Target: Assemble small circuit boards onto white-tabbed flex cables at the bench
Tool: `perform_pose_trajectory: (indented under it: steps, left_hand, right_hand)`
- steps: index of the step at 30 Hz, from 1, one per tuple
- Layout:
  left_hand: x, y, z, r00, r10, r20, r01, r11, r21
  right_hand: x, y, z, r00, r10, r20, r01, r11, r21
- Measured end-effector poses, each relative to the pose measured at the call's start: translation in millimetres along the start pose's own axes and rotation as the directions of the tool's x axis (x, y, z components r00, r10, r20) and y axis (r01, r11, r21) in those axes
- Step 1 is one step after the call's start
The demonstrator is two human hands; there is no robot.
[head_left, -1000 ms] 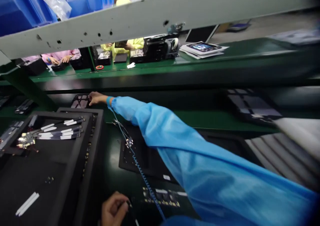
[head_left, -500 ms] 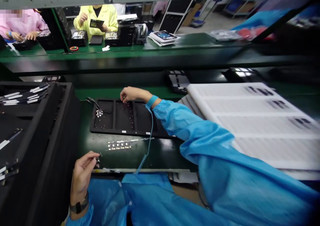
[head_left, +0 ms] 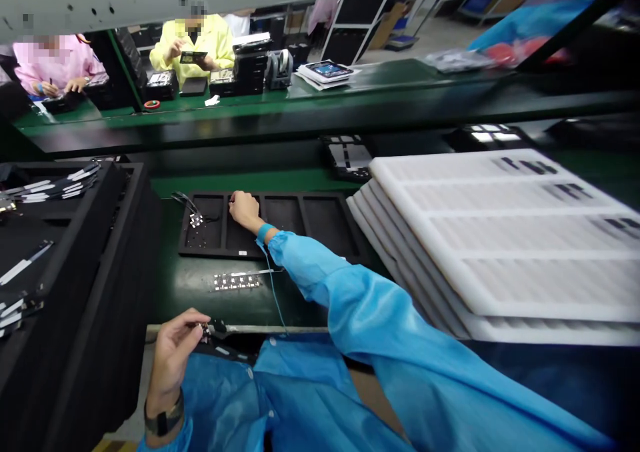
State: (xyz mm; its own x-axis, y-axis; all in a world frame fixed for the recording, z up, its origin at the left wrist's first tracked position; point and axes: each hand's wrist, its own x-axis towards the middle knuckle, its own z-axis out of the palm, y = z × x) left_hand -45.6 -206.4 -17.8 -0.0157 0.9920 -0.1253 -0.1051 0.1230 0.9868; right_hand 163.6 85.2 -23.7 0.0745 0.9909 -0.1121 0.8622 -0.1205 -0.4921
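1. My right hand (head_left: 244, 210) is low over the second compartment from the left of a shallow black tray (head_left: 215, 252). A second ago that arm stretches far left, to a dark device past the stacked trays; half a second ago the hand is at the tray's far edge. I cannot tell whether these fingers are apart or together; they curl out of view.

2. My left hand (head_left: 175, 349) is, as half a second ago, at the table's front edge, fingers pinched on a small electronic part (head_left: 204, 332).

3. In the tray's leftmost compartment lies a small wired board (head_left: 196, 220), its wires sticking up past the far rim.

4. Between the tray and the front edge is a band of green table (head_left: 183, 295), where a strip of little boards (head_left: 239, 283) lies flat.

5. Edges: tall black foam trays (head_left: 80, 279) wall my left, with a green gap before the black tray. White foam trays (head_left: 450, 220) stack just beside its right end, narrowing that side.
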Motion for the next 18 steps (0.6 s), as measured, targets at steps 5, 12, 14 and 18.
perform_pose_trajectory:
  steps: [5,12,14,18]
  left_hand:
    - [-3,1,-4.0,1.000,0.014,-0.005,-0.014,1.000,-0.018]
    - [9,21,2.2,0.996,-0.027,-0.080,0.008,0.975,-0.221]
    - [18,33,6.7,0.995,0.010,-0.100,-0.041,0.947,-0.318]
    - [54,65,18.3,0.976,0.125,-0.176,-0.194,0.867,-0.460]
  right_hand:
    - [13,-4,1,0.999,0.041,0.034,-0.042,0.999,0.035]
    - [-6,13,-27,0.994,-0.109,0.030,0.102,0.976,0.191]
    - [-18,31,-40,0.985,-0.169,0.039,0.154,0.954,0.258]
    - [-42,71,-57,0.973,-0.218,0.077,0.125,0.776,0.619]
